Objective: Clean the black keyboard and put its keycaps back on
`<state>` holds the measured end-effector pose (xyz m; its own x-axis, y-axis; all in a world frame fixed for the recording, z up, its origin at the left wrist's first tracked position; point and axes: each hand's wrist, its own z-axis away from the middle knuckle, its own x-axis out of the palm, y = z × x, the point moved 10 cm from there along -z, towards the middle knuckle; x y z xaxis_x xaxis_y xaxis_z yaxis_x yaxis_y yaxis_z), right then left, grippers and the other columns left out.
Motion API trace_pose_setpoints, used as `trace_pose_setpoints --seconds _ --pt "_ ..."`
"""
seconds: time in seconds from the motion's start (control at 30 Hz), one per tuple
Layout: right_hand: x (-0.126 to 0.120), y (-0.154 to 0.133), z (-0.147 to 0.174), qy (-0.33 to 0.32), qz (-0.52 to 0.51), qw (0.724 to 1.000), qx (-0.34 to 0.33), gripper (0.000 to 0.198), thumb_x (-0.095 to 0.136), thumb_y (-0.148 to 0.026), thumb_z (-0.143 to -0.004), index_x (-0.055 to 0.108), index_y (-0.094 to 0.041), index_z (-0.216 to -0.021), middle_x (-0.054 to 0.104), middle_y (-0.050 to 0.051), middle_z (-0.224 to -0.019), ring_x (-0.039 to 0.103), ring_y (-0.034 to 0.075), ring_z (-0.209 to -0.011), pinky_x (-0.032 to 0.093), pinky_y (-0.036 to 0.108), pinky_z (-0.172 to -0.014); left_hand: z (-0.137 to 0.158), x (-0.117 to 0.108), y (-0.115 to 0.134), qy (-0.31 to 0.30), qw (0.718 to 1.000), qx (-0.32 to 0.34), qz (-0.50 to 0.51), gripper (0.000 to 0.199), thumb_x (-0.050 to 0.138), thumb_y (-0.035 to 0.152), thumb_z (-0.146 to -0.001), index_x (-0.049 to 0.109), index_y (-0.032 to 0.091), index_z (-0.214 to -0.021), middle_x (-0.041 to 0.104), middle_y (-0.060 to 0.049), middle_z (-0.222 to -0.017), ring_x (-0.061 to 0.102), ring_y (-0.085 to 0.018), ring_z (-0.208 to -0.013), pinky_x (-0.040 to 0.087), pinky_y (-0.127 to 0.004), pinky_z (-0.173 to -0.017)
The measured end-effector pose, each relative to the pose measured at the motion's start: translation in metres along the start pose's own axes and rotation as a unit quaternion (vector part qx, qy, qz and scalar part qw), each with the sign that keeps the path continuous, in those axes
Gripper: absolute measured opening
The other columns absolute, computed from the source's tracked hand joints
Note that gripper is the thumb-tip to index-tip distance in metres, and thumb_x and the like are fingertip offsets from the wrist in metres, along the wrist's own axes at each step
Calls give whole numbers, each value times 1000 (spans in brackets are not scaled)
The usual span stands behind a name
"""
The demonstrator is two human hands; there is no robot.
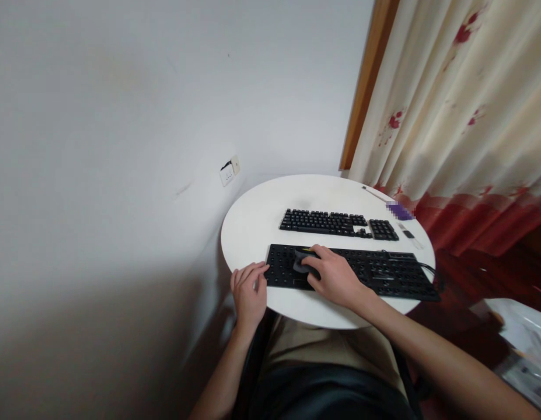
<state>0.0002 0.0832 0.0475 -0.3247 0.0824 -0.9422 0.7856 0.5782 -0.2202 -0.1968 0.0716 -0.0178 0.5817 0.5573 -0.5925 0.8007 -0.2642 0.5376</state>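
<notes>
Keyboard base [370, 269], keycaps removed, is set along the desk's [248, 227] near side. Over its left part a dark tool [300, 266], type unclear, is grasped by the right hand's [334, 279] fingers. Its left edge is touched by the left hand [250, 291], fingers loosely extended. Black keycaps [325, 223] are laid out beyond.

Soft, muted light; wall [143, 146] shadowed lower left; purple item [401, 211] pixelated.

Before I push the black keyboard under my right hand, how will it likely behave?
The keyboard looks like one long rigid slab, so it should stay stiff. It lies flat on the table, so it'll probably slide rather than tip. The cable at its right end may tug.
</notes>
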Motion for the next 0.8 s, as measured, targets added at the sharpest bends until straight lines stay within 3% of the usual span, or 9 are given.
trace_pose_setpoints --seconds 0.1,0.3,0.5,0.63,0.8 --pt "-2 9 -5 6 13 1000 28 30 55 -16 -85 69 -20 -112 58 10 -113 56 23 -102 45 33 -89 0 0 0 0 1000 0 2 29 46 19 -93 72 27 -103 73 -3 -116 62 -24 -115 29 -50 -112" --pt "3 0 -6 -26 -31 999 3 25 58 -18 -84 70 -22 -105 60 6 -105 58 20 -96 45 29 -85 0 1 1 -5 1000 3 3 29 46 20 -93 72 26 -103 73 -4 -116 62 -25 -115 29 -50 -111" --pt "1 26 -19 2 10 996 85 31 53 -17 -86 69 -19 -113 59 11 -113 57 24 -102 44 31 -87 -1 0 2 2 1000 9 1 28 46 19 -93 72 26 -102 74 -5 -114 63 -25 -114 32 -49 -108" --pt "6 23 -21 -29 -12 997 65 27 55 -18 -84 70 -21 -106 61 8 -105 60 22 -94 44 30 -81 -1 0 3 0 1000 12 -3 29 46 20 -93 72 26 -102 74 -4 -114 63 -25 -113 32 -49 -108" --pt "-4 35 -24 11 1 994 109 32 52 -17 -86 68 -20 -113 60 10 -111 59 23 -99 44 30 -82 -2 -1 3 6 1000 13 -2 28 46 20 -93 72 26 -101 74 -4 -113 63 -25 -112 33 -50 -108"
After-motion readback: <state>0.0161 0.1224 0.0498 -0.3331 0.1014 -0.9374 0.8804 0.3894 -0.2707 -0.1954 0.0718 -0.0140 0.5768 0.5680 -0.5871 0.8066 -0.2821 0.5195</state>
